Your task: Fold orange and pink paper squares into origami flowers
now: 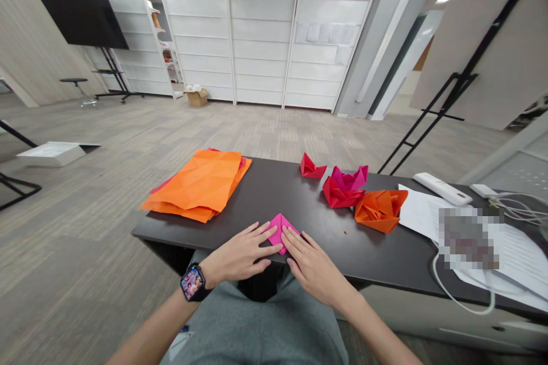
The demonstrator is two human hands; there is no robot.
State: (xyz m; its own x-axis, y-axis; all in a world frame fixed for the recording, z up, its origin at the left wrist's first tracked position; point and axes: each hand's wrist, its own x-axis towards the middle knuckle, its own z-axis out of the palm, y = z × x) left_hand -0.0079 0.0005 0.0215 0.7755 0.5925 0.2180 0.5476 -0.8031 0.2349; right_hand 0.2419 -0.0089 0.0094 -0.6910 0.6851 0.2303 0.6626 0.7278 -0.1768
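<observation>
A small pink folded paper (279, 222) lies flat near the front edge of the dark table (274, 182), one corner pointing away from me. My left hand (242, 251) rests over its left side, fingers stretched out and the fingertips on the paper. From the right, my right hand (310, 265) lays its extended fingers across the other side. Both hands press from above rather than grasp, and they cover part of the paper's lower half. To the right stand folded paper boats: a small red boat (311, 167), a red and magenta pair (345, 188) and an orange boat (380, 210).
Creased orange sheets (201, 182) with red ones beneath are stacked at the table's left end. On the right lie printed papers (419, 214), a white power strip (443, 188), a white cable (462, 308) and a blurred-out item (468, 239).
</observation>
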